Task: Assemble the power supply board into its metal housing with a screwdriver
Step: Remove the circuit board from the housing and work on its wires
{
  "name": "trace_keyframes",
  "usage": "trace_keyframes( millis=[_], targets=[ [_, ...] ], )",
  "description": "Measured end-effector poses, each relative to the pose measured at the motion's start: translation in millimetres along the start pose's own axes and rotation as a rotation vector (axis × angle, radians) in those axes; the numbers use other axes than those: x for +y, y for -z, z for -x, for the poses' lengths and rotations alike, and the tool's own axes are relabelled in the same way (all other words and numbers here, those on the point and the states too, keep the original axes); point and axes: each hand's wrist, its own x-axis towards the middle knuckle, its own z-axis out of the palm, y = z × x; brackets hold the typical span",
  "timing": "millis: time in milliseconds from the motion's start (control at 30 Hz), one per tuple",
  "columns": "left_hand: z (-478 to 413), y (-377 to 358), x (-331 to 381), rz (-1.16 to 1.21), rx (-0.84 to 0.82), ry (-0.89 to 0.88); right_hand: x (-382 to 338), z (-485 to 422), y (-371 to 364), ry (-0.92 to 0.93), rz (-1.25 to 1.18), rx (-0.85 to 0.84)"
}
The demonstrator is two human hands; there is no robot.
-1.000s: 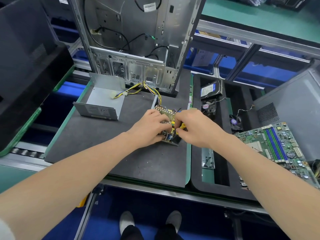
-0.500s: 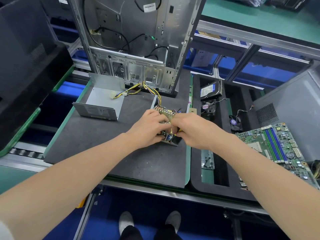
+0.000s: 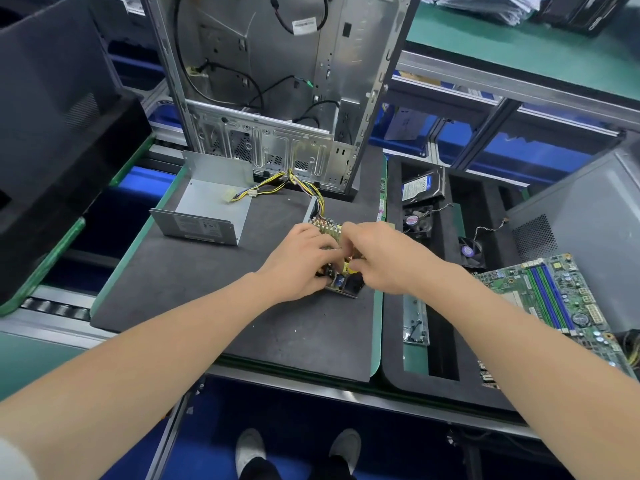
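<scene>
Power supply board (image 3: 341,284) is being gripped by left hand (image 3: 299,268), right hand (image 3: 381,258) grasp being hidden; far yellow wires (image 3: 313,190) are arguably being exposed to pinching under a skewed board.

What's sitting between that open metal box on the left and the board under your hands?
Head view: only bare dark mat. Behind it, yellow wires loop from the board onto the metal box.
</scene>
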Motion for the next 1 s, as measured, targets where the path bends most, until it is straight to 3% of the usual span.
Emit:
trace_keyframes(
  millis=[300, 400, 567, 767, 1000],
  targets=[
    [-1.4, -0.8, 1.0, 0.039, -0.004, 0.043, -10.5, -14.0, -10.7, -0.235, 0.107, 0.135],
    [-3.3, 1.5, 6.4, 0.034, -0.003, 0.059, -9.8, -15.6, -8.2, -0.257, 0.072, 0.098],
    [-14.9, 2.8, 18.4, 0.102, 0.021, 0.232, -7.7, -6.5, 4.2, -0.13, 0.046, -0.027],
    [-12.8, 4.5, 18.3, 0.082, 0.057, 0.218, -1.2, 6.0, 26.6, 0.212, 0.284, -0.094],
    [-25.1, 16.3, 20.3, 0.081, -0.038, 0.233, -1.3, 0.7, 16.5, 0.119, 0.311, -0.012]
  ],
)
